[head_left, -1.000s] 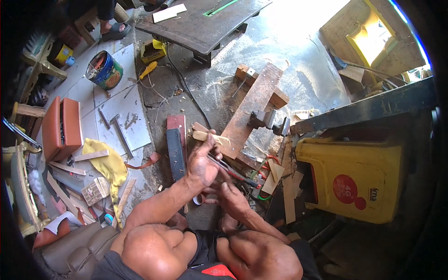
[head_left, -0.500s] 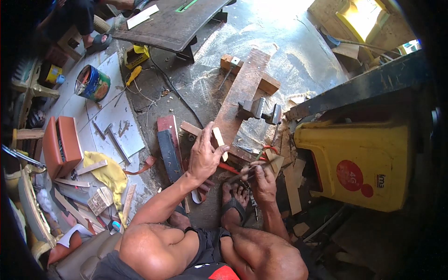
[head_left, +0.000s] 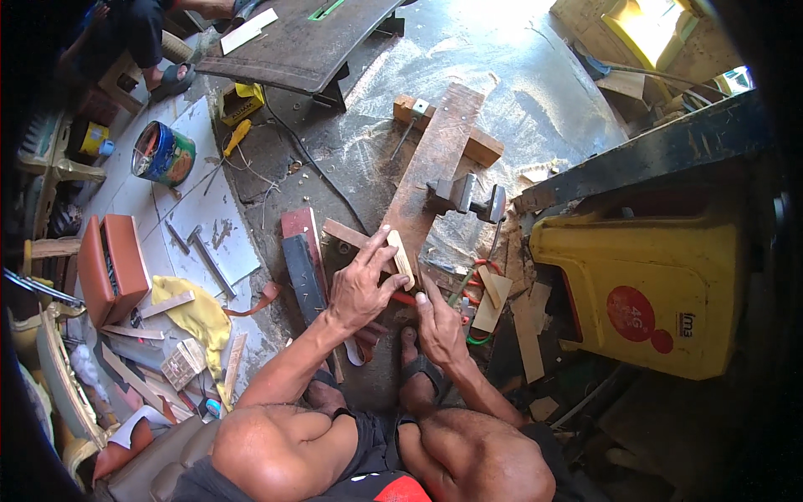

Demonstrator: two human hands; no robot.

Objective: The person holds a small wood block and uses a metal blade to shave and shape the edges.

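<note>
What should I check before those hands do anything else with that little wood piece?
1. Left hand has the small pale wood piece: ok, thumb and fingers are on it.
2. Right hand has a good hold: cannot tell, something thin and dark shows at its fingertips, too small to make out.
3. Clamp tight on the plank: cannot tell, it sits at the plank's edge, but tightness doesn't show.
4. Hammer out of the way: ok, it lies on the floor off to the left.
5. Toes covered: not ok, they look bare in open sandals.
</note>
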